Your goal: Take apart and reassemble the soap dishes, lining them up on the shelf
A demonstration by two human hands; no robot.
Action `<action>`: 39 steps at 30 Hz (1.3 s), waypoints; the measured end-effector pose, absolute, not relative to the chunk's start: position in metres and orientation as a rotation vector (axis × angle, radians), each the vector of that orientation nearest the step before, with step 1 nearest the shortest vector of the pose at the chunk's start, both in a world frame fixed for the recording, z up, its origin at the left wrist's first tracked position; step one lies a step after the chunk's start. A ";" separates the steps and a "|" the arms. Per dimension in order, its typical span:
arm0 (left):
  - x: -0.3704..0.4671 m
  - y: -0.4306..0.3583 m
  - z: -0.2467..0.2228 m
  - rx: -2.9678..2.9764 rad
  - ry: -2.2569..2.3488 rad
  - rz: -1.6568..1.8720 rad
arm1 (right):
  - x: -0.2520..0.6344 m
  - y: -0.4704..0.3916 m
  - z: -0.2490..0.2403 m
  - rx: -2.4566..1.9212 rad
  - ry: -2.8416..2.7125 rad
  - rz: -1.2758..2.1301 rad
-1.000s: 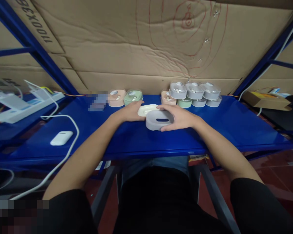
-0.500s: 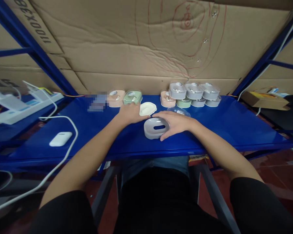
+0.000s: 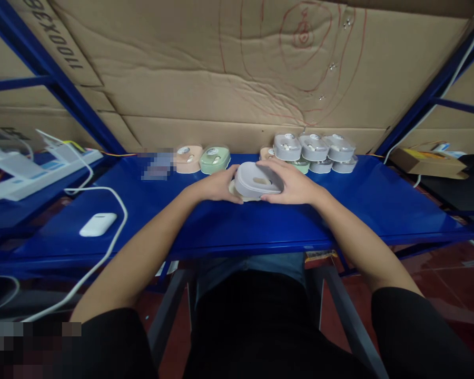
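Note:
A grey oval plastic shell (image 3: 249, 178) with a slot in its top is tilted over a cream oval piece (image 3: 246, 198), whose edge shows below it. My left hand (image 3: 219, 184) grips the left side, its thumb at the cream piece. Fingers wrapped round the shell's right side, my right hand (image 3: 296, 181) holds it from above. The two parts overlap; I cannot tell whether they are joined. Behind the hands stand a pink container (image 3: 188, 159) and a green container (image 3: 215, 159), each with a clear top.
Several grey containers (image 3: 314, 147) are stacked at the back right of the blue table (image 3: 363, 205). To the left lie a small white case (image 3: 98, 225), a white cable (image 3: 118, 210) and a power strip (image 3: 51, 176). An open cardboard box (image 3: 430, 162) sits on the right.
My right hand has lifted the grey shell and turned it over onto the cream piece. My left hand has brought the cream piece nearer. The clear lid behind is now hidden.

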State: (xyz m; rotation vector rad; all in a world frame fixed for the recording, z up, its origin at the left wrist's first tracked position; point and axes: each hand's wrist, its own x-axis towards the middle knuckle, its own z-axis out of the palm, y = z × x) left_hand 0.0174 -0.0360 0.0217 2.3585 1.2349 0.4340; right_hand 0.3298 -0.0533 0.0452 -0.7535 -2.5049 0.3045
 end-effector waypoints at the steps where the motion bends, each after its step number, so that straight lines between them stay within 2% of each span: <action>1: 0.018 -0.036 0.020 2.353 1.175 0.452 | 0.330 -0.052 0.044 -0.765 -2.503 0.293; 18: 0.026 -0.041 0.017 2.361 1.129 0.395 | 0.308 -0.050 0.019 -0.987 -2.683 0.276; 23: 0.026 -0.041 0.018 2.393 1.137 0.374 | 0.317 -0.049 0.032 -0.949 -2.597 0.216; 28: 0.023 -0.043 0.025 2.395 1.193 0.303 | 0.341 -0.044 0.058 -1.519 -2.510 0.003; 32: 0.019 -0.042 0.027 2.408 1.238 0.262 | 0.350 -0.038 0.064 -1.924 -2.650 0.070; 36: 0.017 -0.041 0.027 2.408 1.258 0.264 | 0.353 -0.038 0.066 -1.870 -2.561 0.015; 39: 0.018 -0.039 0.023 2.391 1.242 0.296 | 0.354 -0.038 0.063 -1.551 -2.505 0.045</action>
